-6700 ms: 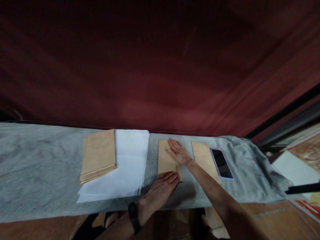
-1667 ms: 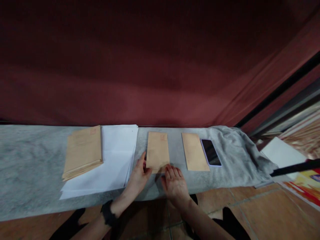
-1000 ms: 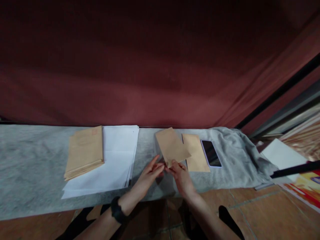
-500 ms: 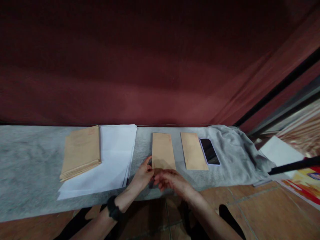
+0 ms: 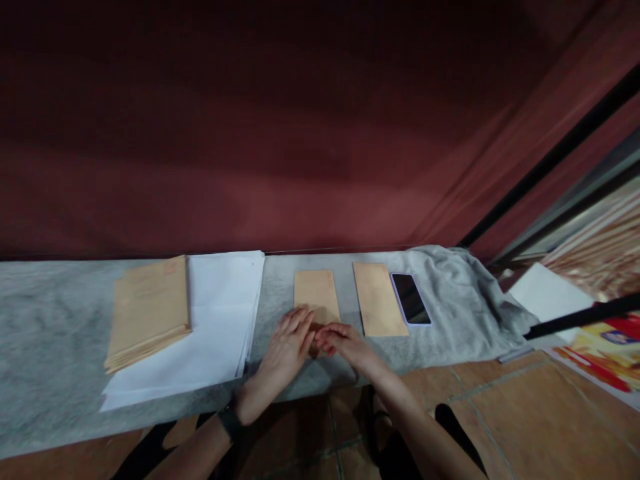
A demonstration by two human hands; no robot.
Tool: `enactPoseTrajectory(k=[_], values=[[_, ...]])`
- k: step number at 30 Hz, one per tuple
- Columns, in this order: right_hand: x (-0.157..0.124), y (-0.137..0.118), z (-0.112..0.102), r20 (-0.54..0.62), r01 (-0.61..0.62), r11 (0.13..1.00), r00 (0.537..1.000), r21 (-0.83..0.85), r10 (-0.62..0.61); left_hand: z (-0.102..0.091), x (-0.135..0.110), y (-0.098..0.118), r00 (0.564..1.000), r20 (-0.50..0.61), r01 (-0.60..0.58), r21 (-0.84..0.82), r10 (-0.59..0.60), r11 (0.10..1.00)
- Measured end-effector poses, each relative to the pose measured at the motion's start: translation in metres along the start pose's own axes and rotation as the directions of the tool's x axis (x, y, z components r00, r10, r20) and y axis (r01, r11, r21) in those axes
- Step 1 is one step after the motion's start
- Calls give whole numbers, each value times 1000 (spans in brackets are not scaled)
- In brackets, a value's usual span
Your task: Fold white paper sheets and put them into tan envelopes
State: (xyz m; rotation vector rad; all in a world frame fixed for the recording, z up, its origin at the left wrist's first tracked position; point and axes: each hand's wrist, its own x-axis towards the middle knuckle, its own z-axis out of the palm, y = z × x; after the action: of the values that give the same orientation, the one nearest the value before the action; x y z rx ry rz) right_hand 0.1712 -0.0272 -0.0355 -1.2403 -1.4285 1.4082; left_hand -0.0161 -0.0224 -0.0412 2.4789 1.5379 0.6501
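Observation:
A brown envelope [image 5: 316,293] lies lengthwise on the grey cloth-covered table [image 5: 50,313] in front of me. My left hand [image 5: 287,343] rests flat over its near left end, fingers stretched out. My right hand [image 5: 343,341] lies at its near right end, fingers curled inward and touching the envelope's near edge; the near end itself is hidden under both hands. A second brown envelope [image 5: 378,307] lies just to the right, apart from both hands.
A stack of brown envelopes [image 5: 147,312] sits on a pile of white sheets [image 5: 220,320] at the left. A dark phone [image 5: 410,298] lies beside the second envelope. Bunched grey cloth [image 5: 465,293] hangs at the table's right end. A red curtain stands behind.
The envelope was lifted and turned about a second ago, then laid flat again. Both hands have since moved onto its near end, covering it.

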Motion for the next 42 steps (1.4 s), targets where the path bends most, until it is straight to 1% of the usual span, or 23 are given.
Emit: enactPoseTrajectory(k=[2,4,6,8,10,13,15,17,19,21,24,26,29,32,35,38,42], values=[[0,-4,-7,65,-41,999,997,30,39,11,5,-4,996,15,-83,57,83,995],[0,-9,-15,145,-68,996,988,59,59,17,10,-8,993,57,-113,119,107,986],[-1,-15,-21,230,-95,995,970,42,83,21,18,-11,993,76,-102,186,89,977],[-2,-23,-25,312,-126,991,941,-35,131,23,31,-14,995,79,-74,244,56,967],[-3,-30,-29,371,-146,982,911,-116,179,25,50,-16,994,104,-68,275,41,959],[-7,-38,-34,398,-113,971,897,-209,190,30,85,-19,977,194,-141,259,92,956],[-9,-40,-37,414,-81,957,889,-279,196,35,109,-21,968,213,-181,240,130,954],[-10,-38,-40,410,-87,953,889,-290,205,39,126,-22,966,219,-192,233,141,953],[-9,-34,-42,365,-131,958,905,-253,220,42,134,-22,966,221,-190,236,138,953],[-6,-28,-46,284,-175,960,930,-220,234,45,134,-22,963,230,-195,235,141,952],[0,-22,-52,139,-190,957,965,-218,223,46,121,-20,951,261,-224,223,163,949],[3,-20,-57,48,-193,954,977,-229,209,45,110,-18,942,278,-248,207,186,946],[6,-20,-60,-53,-204,946,979,-252,197,45,93,-14,933,275,-288,176,233,941],[8,-22,-61,-103,-219,940,975,-262,199,44,79,-9,926,268,-313,156,265,937],[7,-26,-61,-146,-234,936,969,-264,201,40,65,-2,915,293,-328,140,278,934],[6,-31,-62,-187,-237,934,964,-268,191,33,52,8,906,312,-337,125,286,933],[6,-34,-63,-223,-227,932,961,-284,166,21,33,19,891,314,-372,93,327,924]])
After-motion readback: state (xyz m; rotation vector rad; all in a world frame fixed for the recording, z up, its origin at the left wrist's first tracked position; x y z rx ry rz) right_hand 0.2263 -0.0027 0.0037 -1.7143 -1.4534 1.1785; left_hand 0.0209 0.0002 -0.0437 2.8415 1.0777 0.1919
